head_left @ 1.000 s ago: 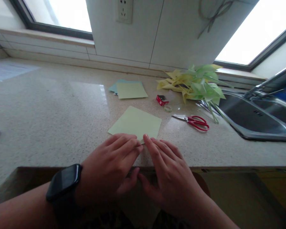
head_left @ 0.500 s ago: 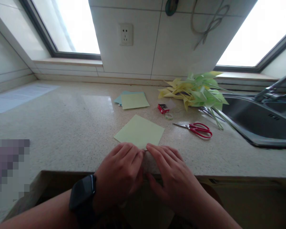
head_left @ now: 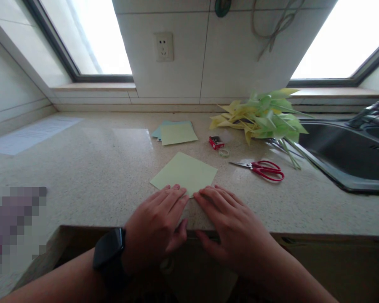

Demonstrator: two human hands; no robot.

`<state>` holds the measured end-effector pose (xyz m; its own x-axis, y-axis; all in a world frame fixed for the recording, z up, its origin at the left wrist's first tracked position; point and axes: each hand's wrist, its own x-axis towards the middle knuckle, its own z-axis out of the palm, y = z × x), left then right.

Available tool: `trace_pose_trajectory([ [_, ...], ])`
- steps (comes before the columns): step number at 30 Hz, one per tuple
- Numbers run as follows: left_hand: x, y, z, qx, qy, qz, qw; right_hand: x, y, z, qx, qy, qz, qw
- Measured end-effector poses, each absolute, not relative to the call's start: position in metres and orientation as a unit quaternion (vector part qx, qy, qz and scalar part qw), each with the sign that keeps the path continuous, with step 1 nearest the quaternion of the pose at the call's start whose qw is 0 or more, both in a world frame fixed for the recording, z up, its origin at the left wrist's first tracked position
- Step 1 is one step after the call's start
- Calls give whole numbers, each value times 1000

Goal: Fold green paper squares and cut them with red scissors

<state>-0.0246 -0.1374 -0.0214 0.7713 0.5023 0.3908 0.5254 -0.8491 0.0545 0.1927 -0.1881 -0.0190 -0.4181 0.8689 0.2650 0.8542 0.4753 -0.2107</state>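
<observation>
Paper (head_left: 185, 170), pale green, lies on the counter (head_left: 101, 181) near its front edge, turned so that one corner points at the person. The left hand (head_left: 159, 223) and right hand (head_left: 225, 221) rest at that near corner, palms down, fingers fairly straight and close together, thumbs apart from them; neither grasps anything that shows. The fingertips almost meet, with the corner between them.

The step in hand looks like pressing or working that corner. As I judge it, the next move calls for light, even fingertip pressure, with the near edges kept lined up so the sheet does not slide. The scissors (head_left: 267, 170) lie apart to the right, untouched, and the stack (head_left: 179, 133) sits just behind.

The fingers cover much of the two near edges, so I cannot tell whether the corner is folded or flat. The stack's lower sheets are mostly hidden by the top one. The pinwheels (head_left: 268, 126) overlap too much to count, the sink (head_left: 334, 155) is cut off at the right, and a patch at the left is blurred into blocks
</observation>
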Motion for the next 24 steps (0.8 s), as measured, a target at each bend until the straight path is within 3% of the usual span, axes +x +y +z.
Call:
trace_pose_trajectory([
  [24,-31,-124,-10,-948,-284,-138,-31,195,-177,-16,-525,-840,31,132],
])
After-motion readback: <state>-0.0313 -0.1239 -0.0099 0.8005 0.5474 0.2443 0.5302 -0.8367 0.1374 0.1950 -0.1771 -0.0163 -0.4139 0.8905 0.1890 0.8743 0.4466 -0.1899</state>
